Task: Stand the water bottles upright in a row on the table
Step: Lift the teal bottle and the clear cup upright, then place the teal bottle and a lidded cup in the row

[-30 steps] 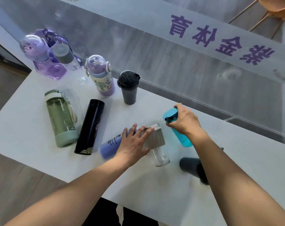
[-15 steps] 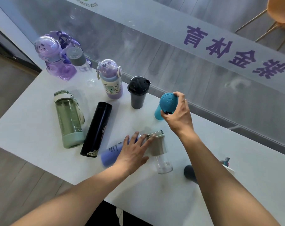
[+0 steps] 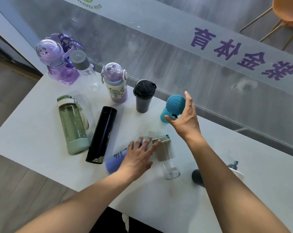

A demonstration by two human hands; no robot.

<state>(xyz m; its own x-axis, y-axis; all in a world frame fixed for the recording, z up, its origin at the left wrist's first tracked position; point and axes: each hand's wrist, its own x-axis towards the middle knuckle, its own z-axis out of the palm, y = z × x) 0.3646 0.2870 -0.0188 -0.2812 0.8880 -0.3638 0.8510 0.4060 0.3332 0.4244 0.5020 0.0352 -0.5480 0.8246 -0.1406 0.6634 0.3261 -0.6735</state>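
Along the far edge of the white table (image 3: 33, 132) several bottles stand upright: a purple bear bottle (image 3: 58, 64), a clear grey-capped one (image 3: 82, 68), a lilac cartoon bottle (image 3: 116, 84), a dark grey cup (image 3: 143, 96) and a teal bottle (image 3: 173, 106). My right hand (image 3: 184, 118) is beside the teal lid, fingers spread, thumb just touching it. A green bottle (image 3: 72, 125), a black flask (image 3: 102, 135), a blue-purple bottle (image 3: 116, 158) and a clear bottle with a grey sleeve (image 3: 167, 158) lie flat. My left hand (image 3: 139, 157) rests flat on the blue-purple bottle.
A dark grey bottle (image 3: 197, 178) lies at the right, mostly hidden behind my right forearm, with a white-lidded item (image 3: 234, 165) beyond it. A glass wall with purple lettering (image 3: 226, 51) runs just behind the table's far edge. An orange chair (image 3: 285, 12) stands beyond the glass.
My right hand lifted the teal bottle off the table, stood it upright to the right of the dark grey cup, and has spread its fingers. My left hand stayed on the blue-purple bottle.
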